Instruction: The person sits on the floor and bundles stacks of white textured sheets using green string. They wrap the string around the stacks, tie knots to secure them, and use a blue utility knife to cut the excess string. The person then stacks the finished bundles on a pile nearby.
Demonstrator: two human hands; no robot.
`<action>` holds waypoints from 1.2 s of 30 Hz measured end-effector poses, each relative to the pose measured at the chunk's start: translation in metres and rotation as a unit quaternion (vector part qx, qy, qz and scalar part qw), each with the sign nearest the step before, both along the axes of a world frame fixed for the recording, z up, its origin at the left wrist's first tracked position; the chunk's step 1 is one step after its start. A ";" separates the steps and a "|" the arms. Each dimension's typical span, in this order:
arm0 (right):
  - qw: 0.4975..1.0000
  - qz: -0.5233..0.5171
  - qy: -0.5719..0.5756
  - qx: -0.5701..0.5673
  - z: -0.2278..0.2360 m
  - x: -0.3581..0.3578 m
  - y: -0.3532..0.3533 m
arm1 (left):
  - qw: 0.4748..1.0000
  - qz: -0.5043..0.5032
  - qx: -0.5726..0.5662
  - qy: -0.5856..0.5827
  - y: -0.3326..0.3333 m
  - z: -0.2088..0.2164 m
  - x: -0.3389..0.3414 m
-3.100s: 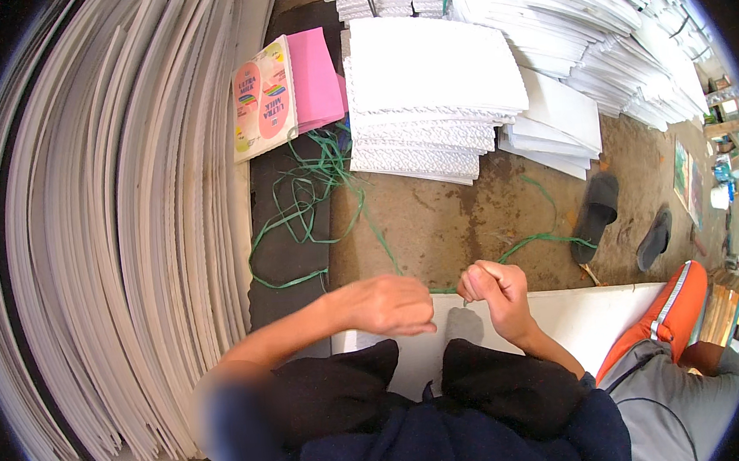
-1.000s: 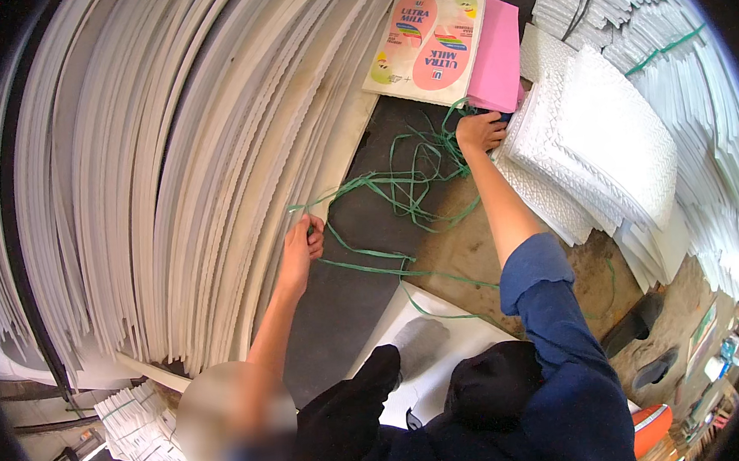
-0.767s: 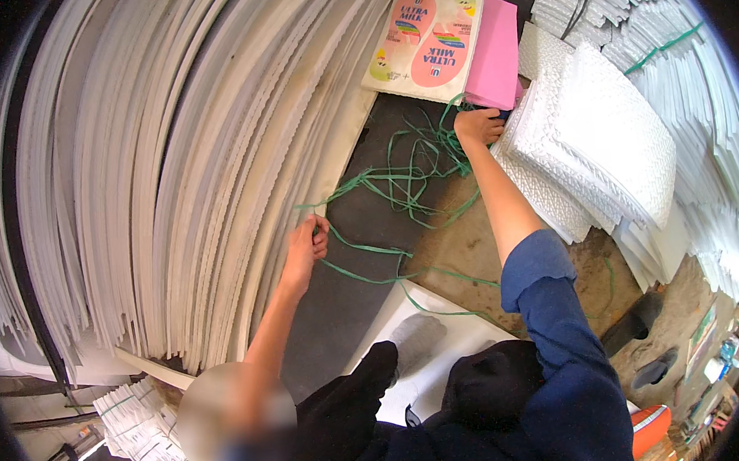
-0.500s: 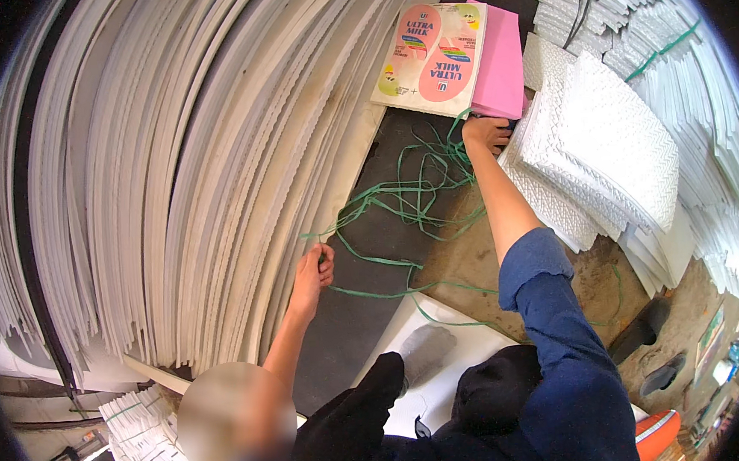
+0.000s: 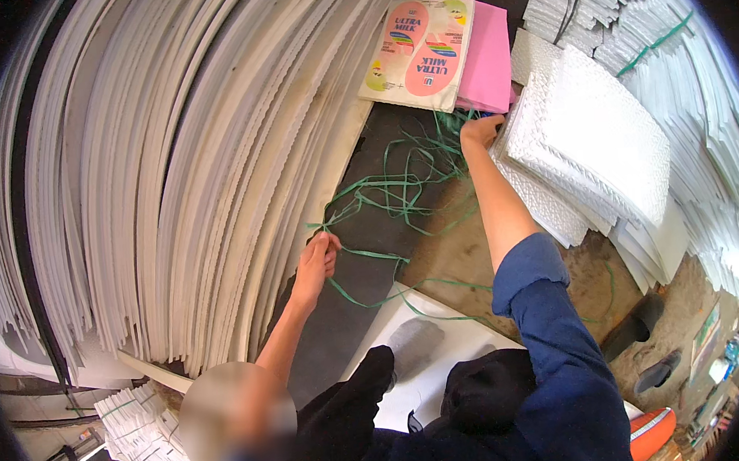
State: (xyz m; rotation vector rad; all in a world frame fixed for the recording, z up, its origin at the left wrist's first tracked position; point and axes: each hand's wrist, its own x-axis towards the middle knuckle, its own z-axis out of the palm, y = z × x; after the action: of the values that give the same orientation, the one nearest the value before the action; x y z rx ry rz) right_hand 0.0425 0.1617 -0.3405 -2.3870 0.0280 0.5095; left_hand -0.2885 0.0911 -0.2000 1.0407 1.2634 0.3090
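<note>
My left hand [image 5: 319,264] is closed, thumb and fingers pinching a strand of green plastic twine [image 5: 380,254] beside the tall row of white sheets. The rest of the twine lies in a loose tangle between my hands. My right arm reaches far forward. Its hand [image 5: 481,130] is curled at the near edge of a stack of pink sheets [image 5: 485,55], next to the tangle. A little dark blue shows at its fingertips, but what it grips is hidden. Left of the pink stack is a printed cream cardboard stack [image 5: 417,56] with pink ovals.
Long white sheets [image 5: 210,156] stand in a dense row on the left. Textured white sheets [image 5: 590,138] lean on the right, with tied bundles [image 5: 668,81] behind. A white board [image 5: 411,339] lies by my legs. Dark sandals [image 5: 658,371] and an orange object [image 5: 654,435] are at lower right.
My left hand has moved slightly forward with the twine pinched in it. My right hand has turned and its fingers are now more hidden beside the pink stack. The view has shifted a little.
</note>
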 end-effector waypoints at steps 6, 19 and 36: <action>0.911 -0.011 0.242 0.334 0.005 -0.033 -0.034 | 0.988 -0.026 0.154 0.012 -0.004 -0.005 0.030; 0.867 0.283 0.244 0.328 0.150 -0.012 -0.244 | 0.952 -0.136 0.230 -0.148 -0.011 0.019 0.163; 0.757 0.438 -0.483 -0.041 0.203 0.005 -0.335 | 0.951 -0.183 0.034 -0.246 -0.050 0.029 0.239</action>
State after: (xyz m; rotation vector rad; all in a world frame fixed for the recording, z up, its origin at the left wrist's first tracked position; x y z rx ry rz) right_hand 0.0471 -0.1734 -0.1379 -2.3349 -1.5931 -0.4210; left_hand -0.0499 0.0412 -0.1714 1.1453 0.6011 0.3033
